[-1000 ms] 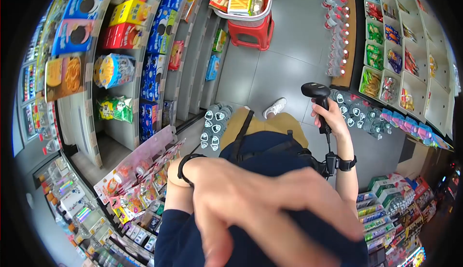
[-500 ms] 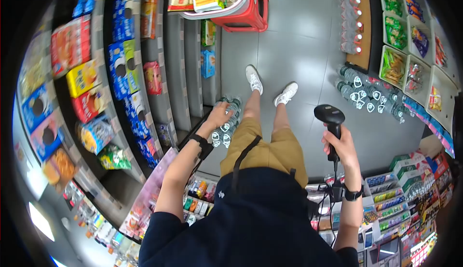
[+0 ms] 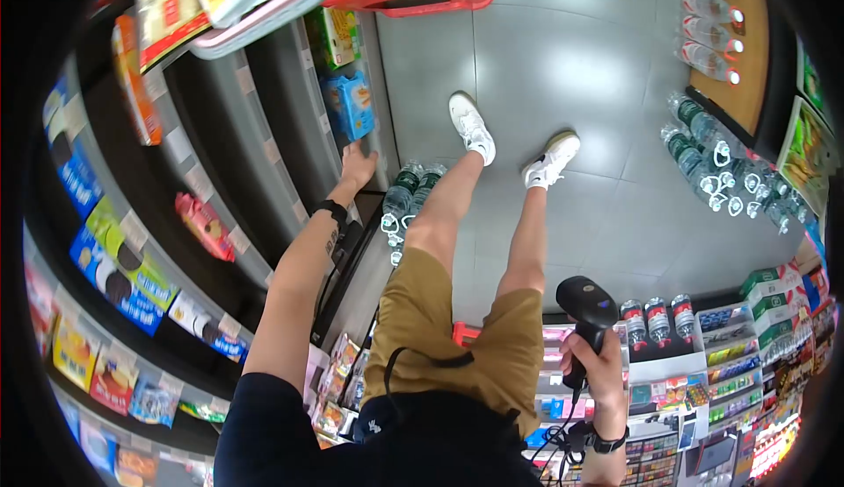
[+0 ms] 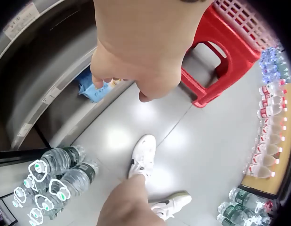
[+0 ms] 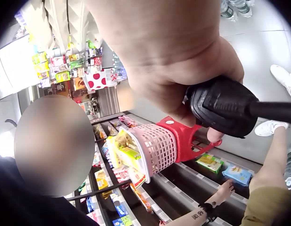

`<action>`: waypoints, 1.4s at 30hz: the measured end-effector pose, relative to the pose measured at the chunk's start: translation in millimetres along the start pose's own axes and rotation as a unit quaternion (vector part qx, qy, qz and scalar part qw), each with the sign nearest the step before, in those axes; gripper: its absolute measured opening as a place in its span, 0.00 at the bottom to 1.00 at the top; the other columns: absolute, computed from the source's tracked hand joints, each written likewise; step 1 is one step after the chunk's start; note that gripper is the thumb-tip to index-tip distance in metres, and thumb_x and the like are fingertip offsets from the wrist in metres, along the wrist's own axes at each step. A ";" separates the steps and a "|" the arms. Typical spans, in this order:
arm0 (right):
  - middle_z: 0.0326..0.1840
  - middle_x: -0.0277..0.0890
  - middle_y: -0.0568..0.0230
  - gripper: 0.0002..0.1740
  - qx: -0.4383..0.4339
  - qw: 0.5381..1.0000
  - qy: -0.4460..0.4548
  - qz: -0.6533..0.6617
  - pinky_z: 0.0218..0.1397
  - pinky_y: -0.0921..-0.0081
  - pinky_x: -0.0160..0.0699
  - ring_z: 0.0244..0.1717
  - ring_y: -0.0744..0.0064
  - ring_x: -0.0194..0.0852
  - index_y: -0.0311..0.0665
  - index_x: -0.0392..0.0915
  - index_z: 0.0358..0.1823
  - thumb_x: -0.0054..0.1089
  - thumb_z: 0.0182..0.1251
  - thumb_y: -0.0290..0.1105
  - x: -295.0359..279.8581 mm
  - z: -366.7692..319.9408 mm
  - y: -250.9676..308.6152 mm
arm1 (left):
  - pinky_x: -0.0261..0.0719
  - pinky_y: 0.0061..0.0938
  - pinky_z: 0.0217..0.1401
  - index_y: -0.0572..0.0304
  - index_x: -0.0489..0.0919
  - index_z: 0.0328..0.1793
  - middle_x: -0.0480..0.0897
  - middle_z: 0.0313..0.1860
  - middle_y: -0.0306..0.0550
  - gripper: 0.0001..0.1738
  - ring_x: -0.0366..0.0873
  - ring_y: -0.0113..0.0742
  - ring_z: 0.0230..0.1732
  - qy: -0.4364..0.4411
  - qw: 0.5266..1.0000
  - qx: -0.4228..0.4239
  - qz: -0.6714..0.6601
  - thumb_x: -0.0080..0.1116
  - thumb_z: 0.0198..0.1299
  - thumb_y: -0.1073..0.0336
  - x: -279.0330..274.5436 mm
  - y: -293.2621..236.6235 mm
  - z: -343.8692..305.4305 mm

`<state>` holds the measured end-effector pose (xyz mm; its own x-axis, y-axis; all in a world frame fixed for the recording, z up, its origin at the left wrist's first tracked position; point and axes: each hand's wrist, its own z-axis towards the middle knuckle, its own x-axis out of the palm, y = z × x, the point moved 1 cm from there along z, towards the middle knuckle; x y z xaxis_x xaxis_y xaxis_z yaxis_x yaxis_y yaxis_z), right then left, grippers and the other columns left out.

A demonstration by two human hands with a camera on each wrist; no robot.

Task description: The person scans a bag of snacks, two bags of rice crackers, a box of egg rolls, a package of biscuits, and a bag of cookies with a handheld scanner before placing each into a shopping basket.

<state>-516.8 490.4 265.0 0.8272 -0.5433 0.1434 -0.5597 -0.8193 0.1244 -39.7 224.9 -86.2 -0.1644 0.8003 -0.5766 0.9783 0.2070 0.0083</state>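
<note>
My left hand [image 3: 358, 166] reaches down to the lowest shelf at the left, its fingertips right at the near end of a blue snack packet [image 3: 352, 105]. In the left wrist view the fingers of the left hand [image 4: 136, 66] hang over that blue packet [image 4: 94, 92] and overlap part of it. A green and yellow packet [image 3: 338, 37] lies beside it on the same shelf. My right hand [image 3: 600, 366] grips the handle of a black barcode scanner [image 3: 587, 302], with a cable running down from it. The right wrist view shows the fingers wrapped round the scanner [image 5: 220, 108].
A pink basket [image 5: 157, 146] full of snacks stands on a red stool [image 4: 225, 56] by the shelves. Large water bottles [image 3: 406, 192] stand close to my leg. More bottles [image 3: 708, 21] line the right side of the aisle. Snack shelves [image 3: 220, 170] run along the left.
My left hand has gone from close before the head camera, down past the water bottles, to the blue packet on the low shelf. The right hand keeps its grip on the scanner.
</note>
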 end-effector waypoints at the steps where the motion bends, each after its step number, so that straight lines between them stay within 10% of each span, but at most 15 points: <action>1: 0.32 0.81 0.60 0.08 0.014 1.000 -0.013 0.011 0.27 0.77 0.81 0.25 0.74 0.82 0.29 0.74 0.48 0.61 0.73 0.24 4.3 10.5 -2.8 | 0.60 0.47 0.81 0.65 0.60 0.82 0.60 0.80 0.64 0.44 0.58 0.62 0.80 -0.013 1.000 -0.013 0.000 0.60 0.66 0.49 2.1 6.4 18.5; 10: 0.29 0.81 0.59 0.07 0.039 0.995 -0.048 0.074 0.27 0.77 0.81 0.25 0.73 0.82 0.27 0.76 0.42 0.63 0.72 0.26 22.0 93.4 -10.0 | 0.53 0.45 0.85 0.65 0.44 0.87 0.47 0.85 0.61 0.57 0.47 0.61 0.85 -0.064 0.992 -0.106 -0.020 0.61 0.65 0.41 19.3 37.1 140.5; 18: 0.32 0.81 0.57 0.18 0.068 0.995 -0.046 0.056 0.26 0.77 0.80 0.23 0.71 0.80 0.26 0.72 0.58 0.61 0.72 0.28 21.2 130.7 -19.1 | 0.61 0.39 0.82 0.68 0.46 0.85 0.63 0.79 0.63 0.67 0.62 0.56 0.79 -0.122 0.972 -0.090 -0.179 0.82 0.46 0.64 32.7 99.5 241.1; 27: 0.31 0.82 0.57 0.12 0.079 0.991 -0.069 0.078 0.28 0.77 0.82 0.25 0.72 0.83 0.26 0.75 0.52 0.61 0.70 0.22 28.6 139.5 -3.6 | 0.66 0.43 0.78 0.57 0.46 0.84 0.70 0.74 0.54 0.71 0.67 0.52 0.75 -0.144 0.930 -0.085 -0.328 0.79 0.33 0.79 10.2 71.4 249.1; 42: 0.28 0.81 0.57 0.12 0.088 0.993 -0.078 0.028 0.26 0.77 0.80 0.22 0.71 0.80 0.26 0.77 0.43 0.64 0.72 0.30 26.0 147.3 -8.1 | 0.76 0.46 0.68 0.55 0.58 0.79 0.76 0.67 0.52 0.59 0.77 0.51 0.65 -0.074 0.919 -0.106 -0.372 0.79 0.37 0.73 21.4 84.9 263.5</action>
<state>-483.4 455.9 123.1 0.7999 -0.6001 -0.0103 -0.5996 -0.7984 -0.0552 73.0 111.4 -313.1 -0.7441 0.3113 -0.5910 0.5529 0.7836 -0.2833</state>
